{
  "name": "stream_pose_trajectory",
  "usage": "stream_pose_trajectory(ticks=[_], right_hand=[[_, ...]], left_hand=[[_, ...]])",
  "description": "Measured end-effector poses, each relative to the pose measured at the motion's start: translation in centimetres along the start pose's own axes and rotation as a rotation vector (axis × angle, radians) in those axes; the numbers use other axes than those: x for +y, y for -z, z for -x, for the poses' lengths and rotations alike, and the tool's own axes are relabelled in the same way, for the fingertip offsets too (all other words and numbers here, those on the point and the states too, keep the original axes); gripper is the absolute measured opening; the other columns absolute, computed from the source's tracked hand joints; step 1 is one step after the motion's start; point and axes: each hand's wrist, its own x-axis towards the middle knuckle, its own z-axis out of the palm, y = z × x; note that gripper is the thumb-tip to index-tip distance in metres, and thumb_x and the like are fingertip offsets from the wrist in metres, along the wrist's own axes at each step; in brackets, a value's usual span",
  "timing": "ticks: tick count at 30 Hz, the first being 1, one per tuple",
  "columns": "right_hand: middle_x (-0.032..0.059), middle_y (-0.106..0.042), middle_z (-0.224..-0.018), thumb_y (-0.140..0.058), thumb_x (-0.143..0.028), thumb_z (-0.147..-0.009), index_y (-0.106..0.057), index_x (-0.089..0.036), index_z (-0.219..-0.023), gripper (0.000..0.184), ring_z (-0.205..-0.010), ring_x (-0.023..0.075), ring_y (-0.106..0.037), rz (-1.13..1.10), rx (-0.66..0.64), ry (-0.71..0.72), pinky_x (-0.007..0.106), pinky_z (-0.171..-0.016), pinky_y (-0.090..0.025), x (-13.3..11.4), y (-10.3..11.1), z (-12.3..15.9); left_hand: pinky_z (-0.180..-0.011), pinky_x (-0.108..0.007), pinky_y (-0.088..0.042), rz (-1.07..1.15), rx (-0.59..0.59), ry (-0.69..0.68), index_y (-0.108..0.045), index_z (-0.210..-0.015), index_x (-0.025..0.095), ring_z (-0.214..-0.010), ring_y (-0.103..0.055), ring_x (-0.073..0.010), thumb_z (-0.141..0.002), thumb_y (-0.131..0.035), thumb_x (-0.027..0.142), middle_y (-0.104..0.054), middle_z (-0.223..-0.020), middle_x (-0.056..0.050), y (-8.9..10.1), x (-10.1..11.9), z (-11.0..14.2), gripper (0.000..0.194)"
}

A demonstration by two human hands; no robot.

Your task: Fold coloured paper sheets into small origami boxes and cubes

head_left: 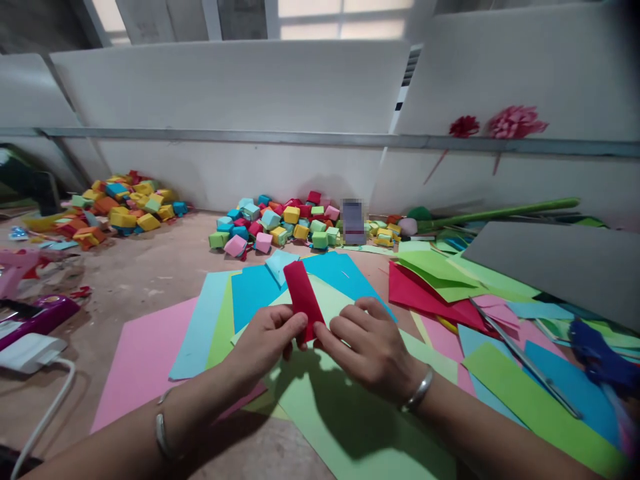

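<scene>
**Red paper strip (pixel 304 293) pinched in the left hand (pixel 273 331)**

Holding the strip up by its lower part, thumb in front, with the top leaning to the left. Touching its lower right edge with the index fingertip of the right hand (pixel 373 343), other fingers curled in – hard to say whether also gripping there. Casting a shadow on the pale green sheet (pixel 360 427) beneath. On each wrist, a silver bangle: one on the left (pixel 161 433), one on the right (pixel 417 390).

Around the pale green sheet, on the brownish counter (pixel 150 267): a bright blue sheet (pixel 345 267) just behind the strip, with a small light blue piece (pixel 281 267) on it; to the left, a light blue sheet (pixel 195 340) and a pink sheet (pixel 140 363), overlapping in layers.

Over on the right, more loose paper – a red sheet (pixel 425 297) partly under folded light green paper (pixel 440 273), and nearer, a bright green piece (pixel 540 407) with a long metal tool (pixel 525 360) lying across it.

Toward the back, near the white panels (pixel 230 87), a middle heap of small folded cubes (pixel 271 220) in many colours, and well apart to the left, another heap (pixel 123 213). Against the rail at right, a dark red flower (pixel 464 127) and a pink flower (pixel 517 122). At the left edge, a white plug (pixel 33 353) with its cable, near a purple object (pixel 50 320) too cut off to identify.
</scene>
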Motion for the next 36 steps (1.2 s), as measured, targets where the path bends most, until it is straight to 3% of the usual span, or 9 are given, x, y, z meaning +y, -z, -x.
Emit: stream_pose_trajectory(ticks=[2, 5, 7, 11, 18, 21, 28, 32, 36], right_hand=[[0.0033, -0.06, -0.065, -0.061, -0.019, -0.085, -0.067, -0.013, -0.084, 0.008, -0.064, 0.0156, -0.05, -0.071, -0.005, -0.095, 0.033, -0.062, -0.037, 0.0, -0.3, 0.1], [0.006, -0.061, -0.076, -0.062, -0.013, -0.083, -0.065, -0.015, -0.088, 0.006, -0.071, 0.017, -0.053, -0.192, 0.159, -0.29, 0.033, -0.064, -0.042, 0.4, 0.4, -0.3], [0.0074, -0.059, -0.086, -0.062, -0.009, -0.081, -0.064, -0.016, -0.098, 0.018, -0.079, 0.0185, -0.055, -0.251, 0.228, -0.382, 0.033, -0.069, -0.046, 0.8, 1.4, -0.9], [0.01, -0.055, -0.103, -0.058, -0.013, -0.084, -0.065, -0.02, -0.107, 0.025, -0.093, 0.0215, -0.054, -0.314, 0.092, -0.381, 0.036, -0.075, -0.049, 1.6, 2.4, -1.6], [0.0088, -0.065, -0.09, -0.056, -0.022, -0.091, -0.066, -0.017, -0.085, 0.013, -0.082, 0.0195, -0.057, -0.23, -0.03, -0.368, 0.033, -0.07, -0.045, 2.2, 1.4, -1.2], [0.0085, -0.067, -0.087, -0.054, -0.021, -0.092, -0.061, -0.016, -0.079, 0.016, -0.081, 0.0189, -0.059, -0.283, -0.035, -0.428, 0.032, -0.071, -0.044, 2.5, 1.5, -1.1], [0.0023, -0.067, -0.071, -0.058, -0.019, -0.085, -0.059, -0.018, -0.075, 0.011, -0.066, 0.0152, -0.058, -0.399, 0.012, -0.68, 0.028, -0.062, -0.045, 2.4, 2.2, -1.3], [0.0015, -0.067, -0.074, -0.06, -0.015, -0.079, -0.055, -0.02, -0.065, 0.015, -0.07, 0.0149, -0.061, -0.492, 0.092, -0.77, 0.028, -0.068, -0.049, 2.0, 2.0, -1.4], [0.0007, -0.064, -0.071, -0.059, -0.014, -0.076, -0.052, -0.02, -0.062, 0.017, -0.069, 0.0145, -0.06, -0.604, 0.06, -0.866, 0.028, -0.066, -0.049, 1.9, 1.6, -1.3]], left_hand=[[-0.057, -0.025, -0.039, -0.277, 0.066, -0.131, -0.064, -0.071, 0.016, -0.061, -0.051, -0.0138, -0.087, -0.051, 0.038, -0.061, -0.067, -0.003, 0.4, -0.3, -0.3, 0.031], [-0.064, -0.028, -0.038, -0.729, 0.144, -0.302, -0.067, -0.076, 0.018, -0.071, -0.054, -0.0175, -0.092, -0.044, 0.03, -0.064, -0.071, -0.004, 0.9, -0.6, -0.4, 0.03], [-0.063, -0.028, -0.037, -0.922, 0.16, -0.354, -0.068, -0.081, 0.019, -0.073, -0.055, -0.0189, -0.093, -0.042, 0.026, -0.066, -0.073, -0.004, 1.1, -0.6, -0.4, 0.03], [-0.061, -0.029, -0.038, -1.056, 0.139, -0.411, -0.07, -0.09, 0.02, -0.075, -0.06, -0.0215, -0.091, -0.046, 0.021, -0.071, -0.078, -0.005, 1.2, -0.7, -0.3, 0.024], [-0.07, -0.03, -0.047, -0.906, 0.099, -0.479, -0.069, -0.108, 0.022, -0.084, -0.066, -0.0224, -0.09, -0.048, 0.018, -0.074, -0.096, -0.006, 1.2, -1.1, -0.3, 0.028], [-0.065, -0.025, -0.046, -0.727, 0.024, -0.453, -0.066, -0.117, 0.025, -0.077, -0.067, -0.0176, -0.092, -0.049, 0.022, -0.075, -0.091, -0.003, 0.9, -1.0, 0.0, 0.03], [-0.062, -0.023, -0.046, -0.552, 0.064, -0.532, -0.066, -0.119, 0.022, -0.064, -0.064, -0.0136, -0.092, -0.05, 0.023, -0.073, -0.075, -0.001, 0.7, -1.0, 0.5, 0.031], [-0.063, -0.024, -0.047, -0.475, 0.021, -0.455, -0.069, -0.116, 0.023, -0.065, -0.064, -0.0144, -0.09, -0.053, 0.027, -0.075, -0.079, -0.002, 0.7, -0.8, 0.7, 0.03], [-0.066, -0.027, -0.049, -0.339, -0.038, -0.283, -0.073, -0.106, 0.023, -0.072, -0.066, -0.0171, -0.088, -0.056, 0.029, -0.076, -0.086, -0.004, 0.3, 0.1, 1.0, 0.026]])
